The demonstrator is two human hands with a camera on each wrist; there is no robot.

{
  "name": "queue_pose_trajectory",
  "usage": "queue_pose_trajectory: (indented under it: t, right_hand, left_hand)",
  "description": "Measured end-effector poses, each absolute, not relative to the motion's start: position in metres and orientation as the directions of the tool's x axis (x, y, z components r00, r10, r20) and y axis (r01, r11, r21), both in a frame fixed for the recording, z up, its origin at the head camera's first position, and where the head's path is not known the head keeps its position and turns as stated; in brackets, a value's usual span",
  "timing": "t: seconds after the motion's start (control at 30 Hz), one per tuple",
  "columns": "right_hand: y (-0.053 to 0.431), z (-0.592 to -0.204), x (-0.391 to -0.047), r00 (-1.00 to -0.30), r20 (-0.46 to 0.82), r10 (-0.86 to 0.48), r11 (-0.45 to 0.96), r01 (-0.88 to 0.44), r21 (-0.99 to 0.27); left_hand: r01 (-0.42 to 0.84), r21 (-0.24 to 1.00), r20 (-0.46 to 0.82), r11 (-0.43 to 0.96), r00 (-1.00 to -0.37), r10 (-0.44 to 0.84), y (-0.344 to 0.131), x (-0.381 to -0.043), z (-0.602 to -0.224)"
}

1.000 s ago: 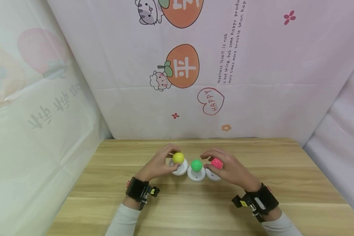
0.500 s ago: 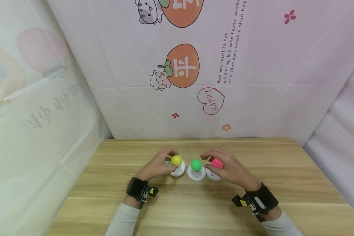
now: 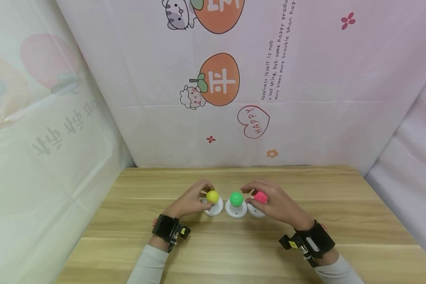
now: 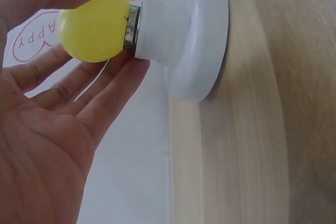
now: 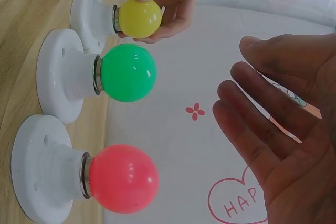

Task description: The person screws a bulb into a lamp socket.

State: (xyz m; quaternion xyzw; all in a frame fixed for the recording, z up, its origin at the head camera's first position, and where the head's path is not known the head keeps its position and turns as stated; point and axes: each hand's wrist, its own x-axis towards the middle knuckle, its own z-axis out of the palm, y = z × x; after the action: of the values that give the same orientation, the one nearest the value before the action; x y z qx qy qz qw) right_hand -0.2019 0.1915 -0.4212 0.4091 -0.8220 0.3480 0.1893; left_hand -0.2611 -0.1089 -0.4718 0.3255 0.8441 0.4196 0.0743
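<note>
3 bulbs in sockets: left hand [image 3: 189, 201] pinches yellow bulb [image 3: 212, 196], left of green bulb [image 3: 236, 198]; right hand [image 5: 278, 129] spread, empty. Risk: cross-threading if tilted.

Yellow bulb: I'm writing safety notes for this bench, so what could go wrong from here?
The left hand pinches the yellow bulb, seated in its white socket; the loose-looking base might turn or slide on the wooden table. The green bulb stands close beside, so fingers could knock it. The right hand hovers open near the pink bulb and could bump it.
</note>
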Motion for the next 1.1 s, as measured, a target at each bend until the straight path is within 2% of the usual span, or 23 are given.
queue_pose_trajectory:
  t: [0.43, 0.77, 0.93, 1.1]
  right_hand:
    - [0.191, -0.421, -0.202, -0.621, 0.558, -0.550, 0.445, -0.784, -0.434]
    - [0.199, -0.423, -0.201, -0.640, 0.543, -0.543, 0.493, -0.767, -0.410]
    - [0.215, -0.425, -0.200, -0.690, 0.496, -0.528, 0.568, -0.721, -0.398]
    - [0.240, -0.427, -0.203, -0.775, 0.399, -0.489, 0.681, -0.626, -0.381]
  left_hand:
    - [0.447, 0.769, 0.105, 0.457, -0.793, 0.600, -0.109, -0.262, -0.475]
    - [0.476, 0.767, 0.140, 0.430, -0.778, 0.613, -0.113, -0.262, -0.476]
    - [0.500, 0.688, 0.132, 0.526, -0.799, 0.586, -0.121, -0.260, -0.469]
    - [0.526, 0.543, 0.113, 0.655, -0.818, 0.564, -0.137, -0.264, -0.461]
